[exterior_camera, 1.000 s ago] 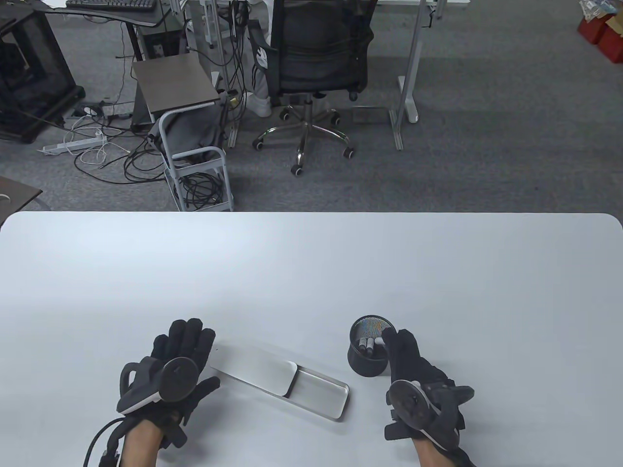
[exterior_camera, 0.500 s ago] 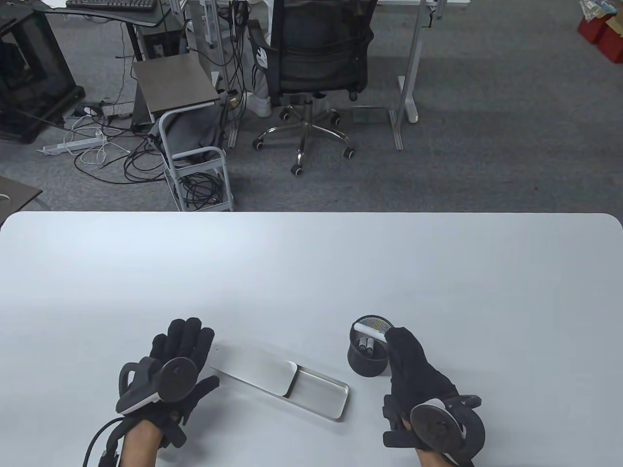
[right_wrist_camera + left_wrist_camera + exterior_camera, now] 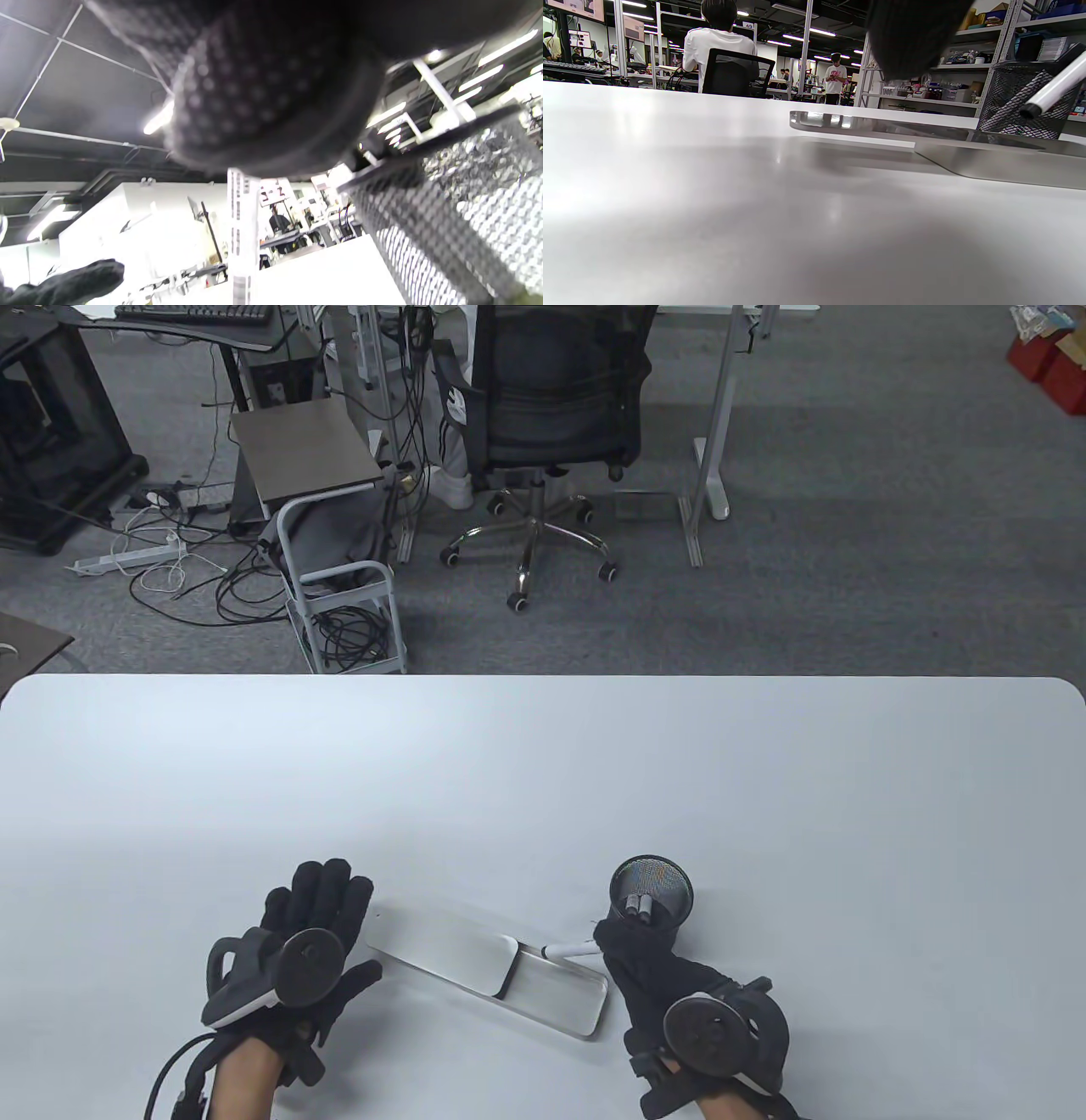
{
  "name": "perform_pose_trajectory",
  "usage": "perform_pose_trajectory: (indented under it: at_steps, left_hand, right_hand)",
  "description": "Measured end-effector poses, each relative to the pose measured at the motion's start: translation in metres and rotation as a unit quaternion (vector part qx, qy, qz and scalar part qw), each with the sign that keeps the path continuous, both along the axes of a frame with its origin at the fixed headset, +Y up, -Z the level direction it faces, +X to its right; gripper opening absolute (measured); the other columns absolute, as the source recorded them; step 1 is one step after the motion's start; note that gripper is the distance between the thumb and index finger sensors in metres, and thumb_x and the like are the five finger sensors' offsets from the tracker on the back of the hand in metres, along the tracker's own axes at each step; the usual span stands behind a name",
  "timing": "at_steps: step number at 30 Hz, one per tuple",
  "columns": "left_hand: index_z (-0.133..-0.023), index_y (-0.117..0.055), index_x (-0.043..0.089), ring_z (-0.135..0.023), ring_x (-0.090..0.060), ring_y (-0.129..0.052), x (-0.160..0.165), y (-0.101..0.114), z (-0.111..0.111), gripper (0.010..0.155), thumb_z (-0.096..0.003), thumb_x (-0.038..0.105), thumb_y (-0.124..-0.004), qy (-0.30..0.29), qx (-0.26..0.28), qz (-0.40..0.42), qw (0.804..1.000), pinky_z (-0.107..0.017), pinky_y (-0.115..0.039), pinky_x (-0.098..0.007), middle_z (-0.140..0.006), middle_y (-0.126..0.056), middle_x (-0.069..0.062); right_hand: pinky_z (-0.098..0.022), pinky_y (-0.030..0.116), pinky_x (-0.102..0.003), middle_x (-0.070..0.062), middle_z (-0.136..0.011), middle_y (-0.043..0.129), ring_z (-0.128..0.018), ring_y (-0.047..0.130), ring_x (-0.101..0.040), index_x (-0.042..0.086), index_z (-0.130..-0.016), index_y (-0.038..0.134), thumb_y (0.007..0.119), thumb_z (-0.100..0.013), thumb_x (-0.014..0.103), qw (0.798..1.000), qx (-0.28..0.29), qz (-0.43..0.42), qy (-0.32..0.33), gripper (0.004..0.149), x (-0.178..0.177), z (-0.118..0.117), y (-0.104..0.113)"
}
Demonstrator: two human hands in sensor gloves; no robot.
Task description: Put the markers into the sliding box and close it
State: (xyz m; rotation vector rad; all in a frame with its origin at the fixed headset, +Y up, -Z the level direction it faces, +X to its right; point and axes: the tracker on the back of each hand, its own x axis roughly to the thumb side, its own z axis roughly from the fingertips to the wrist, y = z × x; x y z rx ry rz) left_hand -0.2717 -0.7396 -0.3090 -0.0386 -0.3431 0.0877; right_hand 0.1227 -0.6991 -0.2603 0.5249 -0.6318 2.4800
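The silver sliding box (image 3: 585, 1022) lies at an angle near the table's front, its lid (image 3: 441, 946) slid left so the right part of the tray is uncovered. My left hand (image 3: 327, 891) lies flat with straight fingers at the lid's left end. In my right hand (image 3: 609, 940) I pinch a white marker (image 3: 567, 951), its dark tip pointing left over the tray's far edge. Behind that hand stands a black mesh cup (image 3: 652, 891) holding two markers (image 3: 637, 908). The left wrist view shows the marker (image 3: 1056, 90) in the air before the cup (image 3: 1018, 106), above the box (image 3: 988, 156).
The white table (image 3: 543, 780) stretches wide beyond the box and cup. An office chair (image 3: 543, 432) and a small cart (image 3: 339, 585) stand on the floor past its far edge.
My right hand drew a white marker out of the mesh cup and carried it down and left to the uncovered tray. The left hand stayed put.
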Motion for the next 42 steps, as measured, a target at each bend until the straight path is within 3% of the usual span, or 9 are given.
perform_pose_trajectory:
  at_steps: [17,29,42]
  left_hand:
    - [-0.111,-0.018,0.024,-0.104,-0.036,0.001,-0.001,0.001,0.003,0.092,-0.0487,0.055,-0.078,-0.005,0.010,0.022,1.000,-0.071,-0.015,-0.062,-0.116,-0.004,-0.005]
    - [-0.111,-0.018,0.023,-0.104,-0.036,0.001,0.007,0.000,0.007,0.092,-0.0489,0.055,-0.078,-0.021,0.015,0.014,1.000,-0.071,-0.015,-0.062,-0.116,-0.005,-0.005]
    - [-0.111,-0.019,0.024,-0.104,-0.035,0.000,0.019,-0.007,0.007,0.091,-0.0491,0.055,-0.077,-0.040,0.013,-0.008,0.999,-0.071,-0.015,-0.062,-0.117,-0.005,-0.004]
  right_hand:
    - [-0.001,0.089,-0.025,-0.014,-0.076,0.104,-0.009,0.102,-0.012,0.025,-0.080,0.085,0.091,-0.043,0.030,0.992,-0.050,0.117,0.020,0.037,-0.031,-0.005,-0.028]
    - [-0.001,0.087,-0.026,-0.012,-0.078,0.103,-0.009,0.100,-0.013,0.026,-0.079,0.087,0.092,-0.043,0.028,0.971,-0.089,0.216,0.045,0.037,-0.043,-0.011,-0.043]
    - [0.000,0.088,-0.027,0.000,-0.074,0.107,-0.009,0.101,-0.013,0.025,-0.075,0.096,0.093,-0.041,0.025,0.951,-0.074,0.294,0.060,0.033,-0.061,-0.006,-0.053]
